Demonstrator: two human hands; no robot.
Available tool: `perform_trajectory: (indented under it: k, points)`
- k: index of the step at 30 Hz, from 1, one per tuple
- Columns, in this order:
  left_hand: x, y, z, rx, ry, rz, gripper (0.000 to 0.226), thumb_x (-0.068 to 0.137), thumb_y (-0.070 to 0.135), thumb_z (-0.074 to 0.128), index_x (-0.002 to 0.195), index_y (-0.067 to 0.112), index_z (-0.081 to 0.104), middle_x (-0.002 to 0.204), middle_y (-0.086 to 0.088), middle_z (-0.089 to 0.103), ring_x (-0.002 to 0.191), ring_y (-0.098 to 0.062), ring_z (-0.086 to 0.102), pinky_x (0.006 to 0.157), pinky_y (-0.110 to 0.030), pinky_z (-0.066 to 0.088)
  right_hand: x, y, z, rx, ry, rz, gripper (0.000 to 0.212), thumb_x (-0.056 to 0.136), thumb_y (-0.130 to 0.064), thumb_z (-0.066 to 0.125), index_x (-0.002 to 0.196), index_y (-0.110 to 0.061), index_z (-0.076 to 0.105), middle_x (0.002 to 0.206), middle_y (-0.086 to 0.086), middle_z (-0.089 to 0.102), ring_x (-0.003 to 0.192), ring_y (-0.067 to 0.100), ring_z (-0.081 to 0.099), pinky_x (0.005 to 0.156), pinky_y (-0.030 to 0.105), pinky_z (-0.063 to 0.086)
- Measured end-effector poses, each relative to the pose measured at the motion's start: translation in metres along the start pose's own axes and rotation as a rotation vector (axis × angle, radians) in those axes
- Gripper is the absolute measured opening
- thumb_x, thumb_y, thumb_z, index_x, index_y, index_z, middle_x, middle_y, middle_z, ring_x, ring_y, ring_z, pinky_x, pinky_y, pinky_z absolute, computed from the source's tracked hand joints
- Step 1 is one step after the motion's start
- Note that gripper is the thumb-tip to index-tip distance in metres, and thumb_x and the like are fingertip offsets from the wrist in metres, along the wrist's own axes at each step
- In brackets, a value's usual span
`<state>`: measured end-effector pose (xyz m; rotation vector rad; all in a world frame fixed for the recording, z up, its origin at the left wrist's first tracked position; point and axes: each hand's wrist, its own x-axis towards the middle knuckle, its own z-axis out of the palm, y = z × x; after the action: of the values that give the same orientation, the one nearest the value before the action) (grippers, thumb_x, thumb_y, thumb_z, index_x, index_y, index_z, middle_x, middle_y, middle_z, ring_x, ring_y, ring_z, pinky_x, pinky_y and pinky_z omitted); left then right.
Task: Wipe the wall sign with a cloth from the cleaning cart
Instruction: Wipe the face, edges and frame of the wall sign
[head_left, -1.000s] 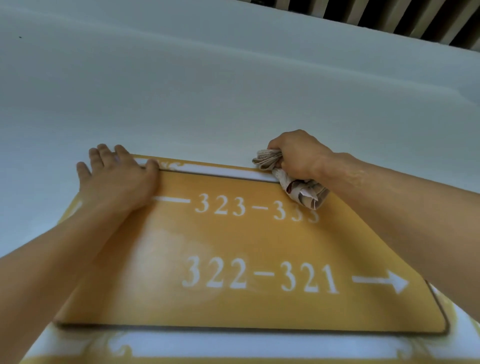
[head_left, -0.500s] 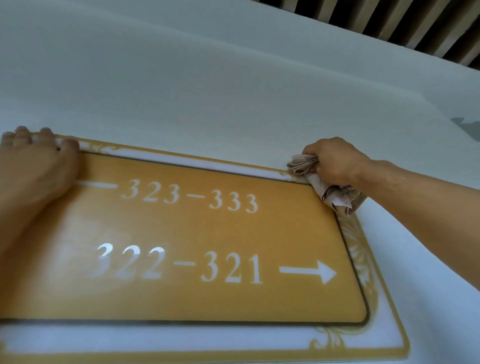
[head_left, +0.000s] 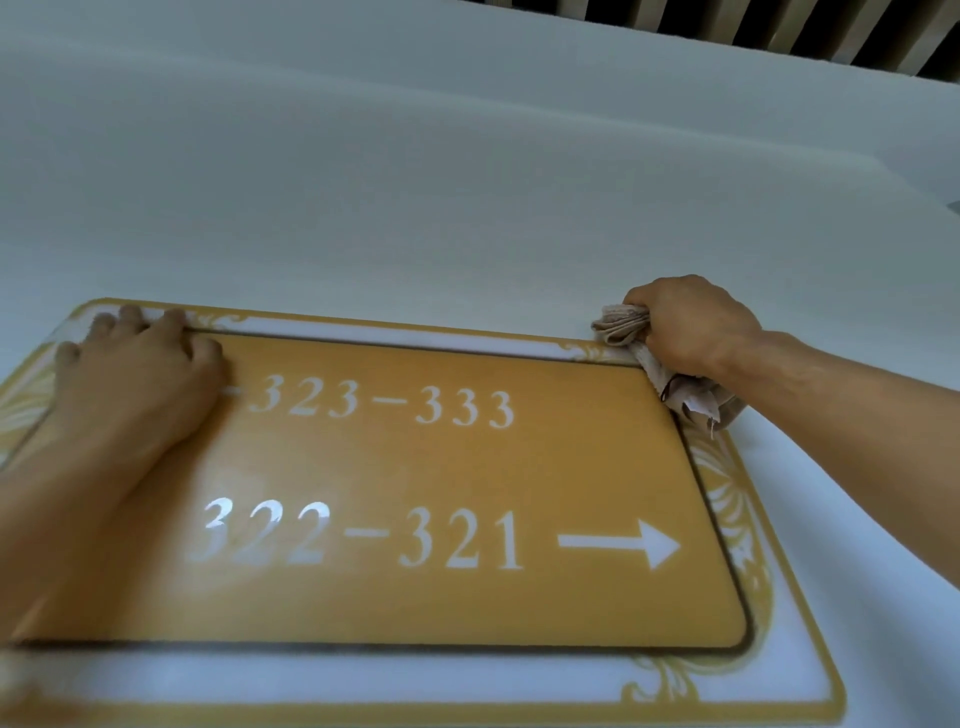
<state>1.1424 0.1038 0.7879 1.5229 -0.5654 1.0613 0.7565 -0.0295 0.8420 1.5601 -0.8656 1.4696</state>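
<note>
The wall sign (head_left: 415, 467), a mustard panel in a white, gold-scrolled border reading 323–333 and 322–321 with a right-pointing arrow, hung on a pale wall (head_left: 415, 182). The left hand (head_left: 137, 382) lay flat with fingers extended, pressing the sign's upper left corner. The right hand (head_left: 693, 325) was curled tightly round a bunched beige cloth (head_left: 623, 327), holding it against the sign's upper right corner.

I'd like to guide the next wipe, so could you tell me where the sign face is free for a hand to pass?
The sign is bare between the left hand and the right hand, across both number rows to the arrow. Crowded: the top-left corner under the left hand, and the top-right corner, where the right hand holds the cloth.
</note>
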Motion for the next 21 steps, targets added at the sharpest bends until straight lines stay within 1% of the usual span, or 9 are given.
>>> perform_trajectory:
  k: [2, 4, 7, 9, 10, 12, 14, 16, 21]
  points:
    - [-0.009, 0.022, -0.009, -0.092, -0.063, 0.023, 0.04, 0.083, 0.04, 0.037, 0.097, 0.009, 0.058, 0.106, -0.023, 0.056, 0.103, -0.048, 0.051, 0.088, -0.053, 0.045, -0.002, 0.004, 0.004, -0.003, -0.004, 0.017, 0.03, 0.082, 0.001, 0.053, 0.097, -0.022, 0.066, 0.087, 0.003, 0.064, 0.079, 0.026, 0.06, 0.061, 0.034, 0.048]
    - [-0.013, 0.047, -0.011, -0.094, -0.076, 0.123, 0.033, 0.074, 0.036, 0.046, 0.09, 0.012, 0.063, 0.102, -0.02, 0.058, 0.101, -0.044, 0.054, 0.086, -0.046, 0.047, -0.004, 0.004, 0.008, 0.005, -0.006, 0.03, 0.03, 0.081, 0.0, 0.054, 0.099, -0.021, 0.066, 0.088, 0.003, 0.064, 0.08, 0.026, 0.06, 0.064, 0.036, 0.051]
    - [-0.029, 0.103, 0.006, -0.112, -0.07, 0.269, 0.041, 0.084, 0.035, 0.039, 0.108, 0.015, 0.064, 0.118, -0.022, 0.061, 0.115, -0.043, 0.051, 0.096, -0.048, 0.046, -0.006, 0.007, 0.002, 0.024, -0.015, 0.03, 0.028, 0.082, -0.002, 0.055, 0.099, -0.022, 0.066, 0.088, 0.003, 0.065, 0.08, 0.026, 0.061, 0.067, 0.038, 0.053]
    - [-0.046, 0.143, 0.023, -0.018, -0.105, 0.377, 0.05, 0.089, 0.04, 0.034, 0.127, 0.018, 0.059, 0.139, -0.024, 0.05, 0.133, -0.044, 0.039, 0.11, -0.055, 0.034, -0.003, 0.004, 0.004, 0.028, -0.004, 0.037, 0.026, 0.084, -0.004, 0.056, 0.099, -0.022, 0.066, 0.09, 0.003, 0.065, 0.081, 0.027, 0.061, 0.068, 0.039, 0.054]
    - [-0.085, 0.195, 0.051, -0.055, -0.166, 0.388, 0.056, 0.091, 0.045, 0.032, 0.138, 0.022, 0.051, 0.151, -0.025, 0.037, 0.143, -0.044, 0.026, 0.116, -0.06, 0.022, -0.008, 0.038, 0.007, -0.022, -0.011, 0.023, 0.026, 0.084, -0.004, 0.056, 0.099, -0.023, 0.066, 0.091, 0.003, 0.064, 0.082, 0.027, 0.061, 0.067, 0.038, 0.053]
    - [-0.105, 0.227, 0.064, -0.079, -0.189, 0.407, 0.066, 0.094, 0.057, 0.02, 0.154, 0.03, 0.028, 0.165, -0.021, 0.009, 0.152, -0.042, -0.002, 0.117, -0.067, -0.003, 0.0, 0.044, 0.012, -0.024, 0.005, 0.02, 0.028, 0.084, -0.003, 0.055, 0.1, -0.024, 0.065, 0.093, 0.004, 0.064, 0.083, 0.028, 0.06, 0.064, 0.035, 0.049]
    - [-0.116, 0.238, 0.073, -0.1, -0.143, 0.405, 0.073, 0.093, 0.062, 0.01, 0.158, 0.03, 0.016, 0.166, -0.019, -0.002, 0.151, -0.043, -0.013, 0.112, -0.071, -0.012, -0.001, 0.04, 0.011, -0.011, 0.008, 0.0, 0.028, 0.083, -0.002, 0.053, 0.098, -0.023, 0.065, 0.092, 0.004, 0.064, 0.082, 0.028, 0.059, 0.063, 0.034, 0.046]
    - [-0.118, 0.235, 0.079, -0.05, -0.054, 0.422, 0.077, 0.092, 0.063, 0.008, 0.159, 0.025, 0.012, 0.166, -0.02, -0.002, 0.15, -0.045, -0.013, 0.111, -0.073, -0.012, 0.004, 0.037, 0.013, 0.019, 0.019, -0.01, 0.027, 0.082, -0.002, 0.053, 0.096, -0.023, 0.064, 0.09, 0.004, 0.064, 0.081, 0.028, 0.059, 0.064, 0.035, 0.048]
    - [-0.116, 0.224, 0.074, -0.036, 0.023, 0.416, 0.078, 0.09, 0.06, 0.009, 0.158, 0.022, 0.017, 0.166, -0.021, 0.006, 0.151, -0.046, -0.007, 0.111, -0.073, -0.011, 0.01, 0.032, 0.02, 0.026, 0.024, 0.038, 0.019, 0.08, -0.002, 0.053, 0.086, -0.017, 0.062, 0.083, 0.006, 0.061, 0.072, 0.027, 0.057, 0.058, 0.032, 0.043]
